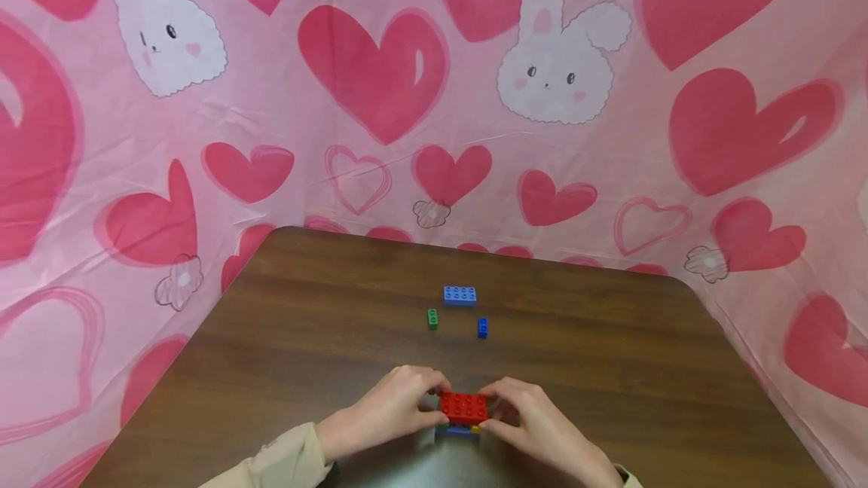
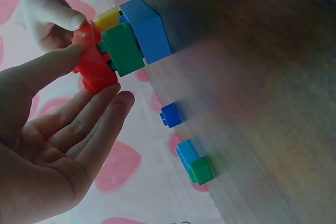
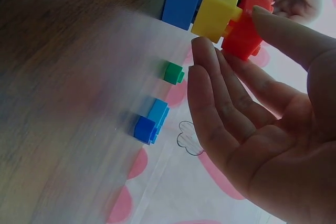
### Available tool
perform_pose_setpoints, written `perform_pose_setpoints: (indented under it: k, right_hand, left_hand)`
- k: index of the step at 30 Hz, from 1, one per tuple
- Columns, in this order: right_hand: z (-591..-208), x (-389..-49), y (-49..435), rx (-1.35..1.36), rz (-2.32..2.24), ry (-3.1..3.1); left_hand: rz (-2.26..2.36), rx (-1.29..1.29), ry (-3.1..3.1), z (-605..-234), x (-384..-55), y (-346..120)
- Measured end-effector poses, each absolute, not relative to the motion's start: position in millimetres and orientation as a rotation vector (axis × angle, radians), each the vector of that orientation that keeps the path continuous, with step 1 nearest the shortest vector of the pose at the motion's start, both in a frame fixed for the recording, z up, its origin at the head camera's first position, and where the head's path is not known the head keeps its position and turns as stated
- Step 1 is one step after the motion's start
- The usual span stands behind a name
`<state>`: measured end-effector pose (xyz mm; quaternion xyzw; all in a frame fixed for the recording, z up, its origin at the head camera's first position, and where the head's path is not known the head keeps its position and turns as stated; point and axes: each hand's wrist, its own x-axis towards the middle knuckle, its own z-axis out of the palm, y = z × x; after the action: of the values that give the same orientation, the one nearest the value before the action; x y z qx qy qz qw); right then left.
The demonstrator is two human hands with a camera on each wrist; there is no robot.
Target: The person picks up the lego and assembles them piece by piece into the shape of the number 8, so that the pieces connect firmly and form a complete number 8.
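Observation:
Near the front of the table, both hands hold a red toy building brick [image 1: 464, 407] between them. My left hand [image 1: 396, 407] pinches its left end with thumb and fingers; my right hand [image 1: 536, 419] pinches the right end. Under the red brick are a green brick [image 2: 122, 49] on the left and a yellow brick [image 3: 216, 14] on the right. These stand on a wide blue brick [image 2: 148, 31] at the bottom. In the wrist views the red brick sits slightly tilted on the studs, with a narrow gap showing beneath it.
Beyond the hands, on the brown table [image 1: 325, 307], lie a light blue brick [image 1: 459, 295], a small green brick [image 1: 432, 318] and a small dark blue brick [image 1: 482, 327]. A pink cloth [image 1: 380, 172] with hearts and rabbits hangs behind and beside the table.

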<state>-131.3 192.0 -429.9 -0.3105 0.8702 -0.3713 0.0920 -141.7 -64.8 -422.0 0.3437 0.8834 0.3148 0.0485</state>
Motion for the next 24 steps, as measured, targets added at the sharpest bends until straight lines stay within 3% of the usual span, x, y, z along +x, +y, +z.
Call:
perform_pose_setpoints:
  k: [24]
  right_hand:
    - [-429.4, -130.8, 191.2, -0.956, -1.077, 2.616]
  left_hand:
    - [0.823, 1.076, 2.817, -428.9, -134.2, -58.7]
